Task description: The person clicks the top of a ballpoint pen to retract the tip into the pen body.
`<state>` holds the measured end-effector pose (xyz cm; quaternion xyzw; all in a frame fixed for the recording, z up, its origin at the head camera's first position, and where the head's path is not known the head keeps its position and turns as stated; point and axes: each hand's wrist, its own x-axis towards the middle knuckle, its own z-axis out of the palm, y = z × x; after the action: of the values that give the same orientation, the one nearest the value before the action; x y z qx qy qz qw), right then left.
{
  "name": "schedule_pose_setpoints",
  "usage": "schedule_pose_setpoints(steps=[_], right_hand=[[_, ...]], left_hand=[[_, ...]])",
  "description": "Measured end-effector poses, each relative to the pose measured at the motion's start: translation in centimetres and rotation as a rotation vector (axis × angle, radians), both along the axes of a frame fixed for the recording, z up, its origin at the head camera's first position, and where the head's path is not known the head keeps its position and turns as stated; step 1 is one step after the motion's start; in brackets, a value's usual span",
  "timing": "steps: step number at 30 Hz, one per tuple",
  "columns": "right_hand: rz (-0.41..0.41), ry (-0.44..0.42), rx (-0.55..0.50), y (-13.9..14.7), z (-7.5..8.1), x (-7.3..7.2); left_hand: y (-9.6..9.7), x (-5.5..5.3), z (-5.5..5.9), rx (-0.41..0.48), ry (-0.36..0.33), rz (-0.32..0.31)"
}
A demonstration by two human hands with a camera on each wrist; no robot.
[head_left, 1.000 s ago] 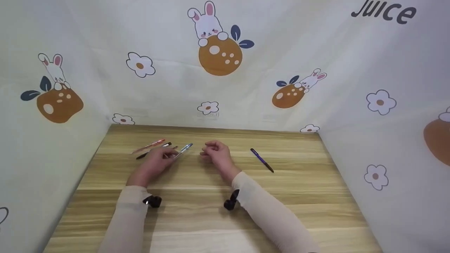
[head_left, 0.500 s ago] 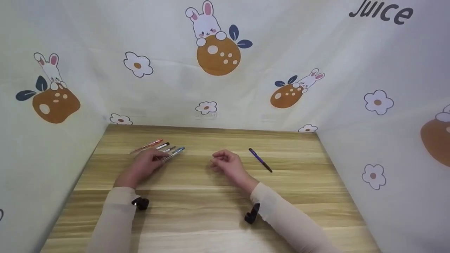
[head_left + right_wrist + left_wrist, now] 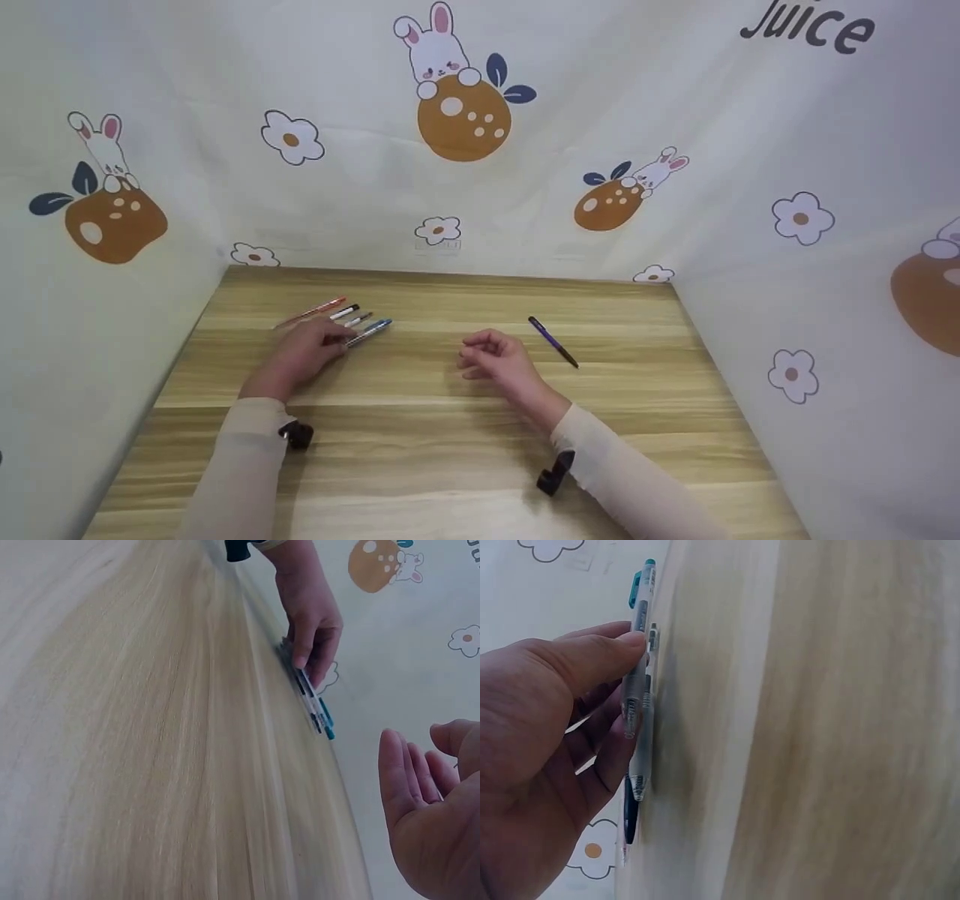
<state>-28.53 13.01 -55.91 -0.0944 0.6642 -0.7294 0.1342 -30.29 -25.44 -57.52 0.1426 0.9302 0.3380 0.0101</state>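
Near the back left of the table, my left hand (image 3: 300, 351) pinches a clear ballpoint pen with a blue-green end (image 3: 373, 330) between thumb and fingers. In the left wrist view the thumb presses on this pen's barrel (image 3: 642, 615). Just beyond it lie a clear pen with a dark tip (image 3: 358, 319), a black-and-white pen (image 3: 346, 310) and a red pen (image 3: 322, 306), side by side and slanted alike. The left hand hides their near parts. My right hand (image 3: 504, 363) hovers over the middle of the table, holding nothing, its fingers loosely bent.
To the right of the right hand lies a purple-blue pen (image 3: 553, 341) with dark ends. The wooden table (image 3: 420, 465) meets a pale printed cloth (image 3: 360, 180) at the back and both sides. A black camera sits on each wrist.
The left hand has carried the blue-green pen leftward and lowered it beside the other pens. My right hand has drawn away to the right and nearer to me, still holding nothing.
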Motion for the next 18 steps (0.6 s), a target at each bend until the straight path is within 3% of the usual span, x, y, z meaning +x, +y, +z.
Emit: schedule_pose_setpoints(steps=[11,18], right_hand=[[0.007,0.019,0.032,0.36,0.49,0.47],[0.015,0.021,0.006,0.62,0.94,0.54]], left_hand=[[0.00,-0.26,-0.92,-0.042,0.013,0.007],[0.18,-0.17,-0.91,-0.077,0.050,0.018]])
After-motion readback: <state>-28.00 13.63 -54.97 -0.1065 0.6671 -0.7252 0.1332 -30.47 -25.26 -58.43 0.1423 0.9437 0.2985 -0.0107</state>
